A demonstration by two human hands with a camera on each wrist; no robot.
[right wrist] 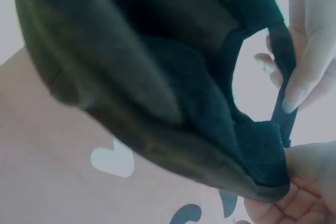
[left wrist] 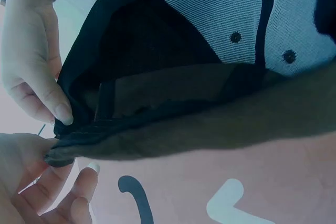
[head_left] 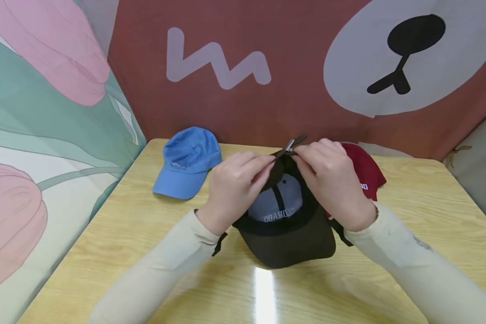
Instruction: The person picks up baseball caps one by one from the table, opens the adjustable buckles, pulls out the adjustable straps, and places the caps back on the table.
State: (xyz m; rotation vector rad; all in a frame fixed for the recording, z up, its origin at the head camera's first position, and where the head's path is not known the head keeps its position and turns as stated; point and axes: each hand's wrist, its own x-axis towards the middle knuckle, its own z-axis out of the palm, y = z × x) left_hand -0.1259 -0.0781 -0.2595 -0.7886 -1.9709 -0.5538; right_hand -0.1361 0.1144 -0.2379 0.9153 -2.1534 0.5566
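- Background and surface: brown printed backdrop [head_left: 235, 108] behind a wood-grain table [head_left: 117, 252].
- Left hand [head_left: 236, 186]: thumb and forefinger pinch one side of the dark cap [head_left: 285, 227] at its strap end.
- Right hand [head_left: 332, 180]: pinches the strap [head_left: 301, 139] on the opposite side.
- Dark cap: between and below the two hands, hollow side to the wearer; long axis front to back, brim [head_left: 289, 247] toward the person, strap end away.
- Blue cap [head_left: 190, 157]: on the table, left of and beyond the left hand, brim toward the person.
- Red cap [head_left: 366, 168]: behind the right hand, which covers part of it.
- Obscured: fingers overlap the dark cap's rim; the exact hold near the buckle [head_left: 289, 145] is hard to make out.
- Head view alone: reversed lettering [head_left: 281, 215] inside the crown.
- Left wrist view: two eyelets [left wrist: 235, 37] in the pale lining.
- Right wrist view: strap spanning a clear gap.
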